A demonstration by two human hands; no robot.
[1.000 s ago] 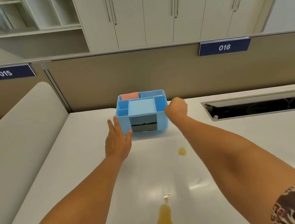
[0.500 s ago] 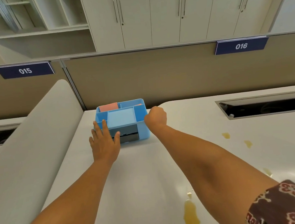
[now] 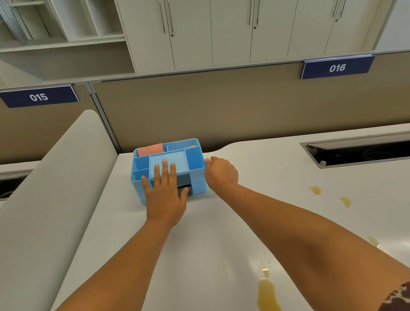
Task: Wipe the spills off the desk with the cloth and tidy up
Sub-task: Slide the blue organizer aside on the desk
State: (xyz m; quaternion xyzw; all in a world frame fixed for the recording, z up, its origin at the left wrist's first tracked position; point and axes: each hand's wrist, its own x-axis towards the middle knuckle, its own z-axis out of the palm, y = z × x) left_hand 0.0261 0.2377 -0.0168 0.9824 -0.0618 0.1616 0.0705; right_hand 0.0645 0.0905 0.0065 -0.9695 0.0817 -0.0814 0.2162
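Observation:
A blue desk organizer (image 3: 197, 183) stands at the back left corner of the white desk (image 3: 205, 241), close to the partition. A flat pink item (image 3: 150, 149) stands in its back compartment; whether it is the cloth I cannot tell. My left hand (image 3: 165, 195) lies flat against the organizer's front, fingers spread and reaching over its top. My right hand (image 3: 221, 172) is curled at the organizer's right wall, thumb by the rim. Yellow spills lie on the desk: a long one (image 3: 268, 300) near me and small spots (image 3: 316, 190) to the right.
A beige partition (image 3: 220, 110) with signs 015 and 016 runs behind the desk. A rounded grey divider (image 3: 43, 205) borders the desk's left side. An open cable tray (image 3: 370, 151) is sunk into the desk at the back right. Cabinets stand beyond.
The organizer has slid left and back toward the desk's corner. My left hand has moved from its left side to its front and over the top; my right hand stays at its right wall.

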